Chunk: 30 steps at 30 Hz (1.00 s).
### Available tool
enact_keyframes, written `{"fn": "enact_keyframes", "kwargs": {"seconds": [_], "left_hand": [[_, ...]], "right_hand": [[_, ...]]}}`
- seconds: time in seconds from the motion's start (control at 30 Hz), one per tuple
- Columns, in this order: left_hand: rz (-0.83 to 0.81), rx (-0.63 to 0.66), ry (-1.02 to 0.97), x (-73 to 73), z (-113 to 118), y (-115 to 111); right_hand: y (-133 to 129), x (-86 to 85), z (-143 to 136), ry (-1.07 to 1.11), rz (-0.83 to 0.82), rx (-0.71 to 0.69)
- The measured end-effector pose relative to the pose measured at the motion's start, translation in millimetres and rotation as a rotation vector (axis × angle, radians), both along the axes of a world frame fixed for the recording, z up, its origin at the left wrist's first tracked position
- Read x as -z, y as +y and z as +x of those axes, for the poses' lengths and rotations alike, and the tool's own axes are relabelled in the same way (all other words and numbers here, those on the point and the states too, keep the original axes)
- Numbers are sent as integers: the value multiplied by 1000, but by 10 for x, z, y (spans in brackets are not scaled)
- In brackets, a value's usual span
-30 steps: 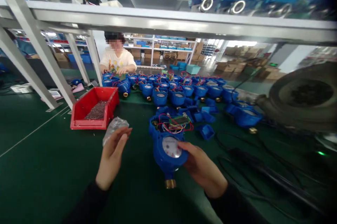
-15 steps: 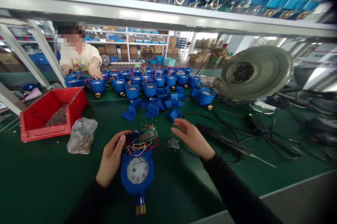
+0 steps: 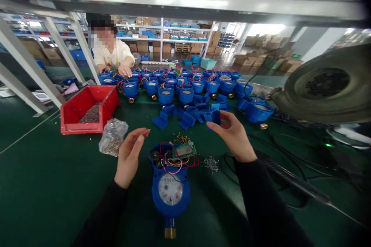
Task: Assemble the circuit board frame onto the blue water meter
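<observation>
A blue water meter lies on the green table, its top housing uncovered. A small green circuit board with red, yellow and white wires rests over that housing. My left hand is open in the air left of the meter, touching nothing. Between the thumb and fingers of my right hand is a blue plastic cover, held beside the pile of blue covers. Brass screws lie behind the meter, and silver screws to its right.
A red bin and a plastic bag of screws are at left. Many blue meters stand behind, where a person reaches in. A soldering iron, cables and a round metal hood are at right.
My left hand has let go of the meter and moved away from it. My right hand has reached forward and taken hold of a blue cover. The camera view has shifted.
</observation>
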<state>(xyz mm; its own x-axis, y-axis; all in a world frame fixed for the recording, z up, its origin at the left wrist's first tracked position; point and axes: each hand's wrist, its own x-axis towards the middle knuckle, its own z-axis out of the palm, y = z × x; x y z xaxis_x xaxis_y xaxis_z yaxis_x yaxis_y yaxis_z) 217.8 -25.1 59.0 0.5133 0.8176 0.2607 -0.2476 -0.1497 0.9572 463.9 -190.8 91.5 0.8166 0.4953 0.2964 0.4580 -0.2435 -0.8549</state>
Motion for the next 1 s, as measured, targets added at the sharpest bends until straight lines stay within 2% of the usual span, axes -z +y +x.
{"fn": "enact_keyframes", "kwargs": {"seconds": [0.07,0.1,0.17,0.23,0.3,0.43,0.5,0.57,0.63,0.73,0.83,0.9,1.0], "left_hand": [[23,75,-3,-200,84,9],[38,142,2,-321,143,-6],[60,284,-20,-567,273,-68],[79,379,-54,-762,391,-146],[106,404,-76,-867,471,-202],[89,390,-88,-873,529,-203],[69,349,-78,-864,533,-176],[55,319,-53,-872,524,-138],[99,328,31,-875,490,-73],[376,374,335,-825,390,70],[672,444,676,-729,306,169],[840,492,784,-678,303,163],[988,458,808,-656,362,86]], "right_hand": [[95,-238,-254,25,91,-143],[157,-343,-378,63,199,-221],[283,-497,-589,6,285,-233],[373,-570,-725,-109,258,-237],[404,-579,-783,-134,218,-324],[372,-530,-776,127,215,-605],[378,-504,-762,194,194,-650],[404,-476,-738,194,214,-599],[426,-445,-686,151,260,-475],[402,-411,-559,29,257,-267],[306,-411,-428,-34,224,-139],[232,-425,-355,-46,250,-93],[146,-436,-258,-60,284,-29]]}}
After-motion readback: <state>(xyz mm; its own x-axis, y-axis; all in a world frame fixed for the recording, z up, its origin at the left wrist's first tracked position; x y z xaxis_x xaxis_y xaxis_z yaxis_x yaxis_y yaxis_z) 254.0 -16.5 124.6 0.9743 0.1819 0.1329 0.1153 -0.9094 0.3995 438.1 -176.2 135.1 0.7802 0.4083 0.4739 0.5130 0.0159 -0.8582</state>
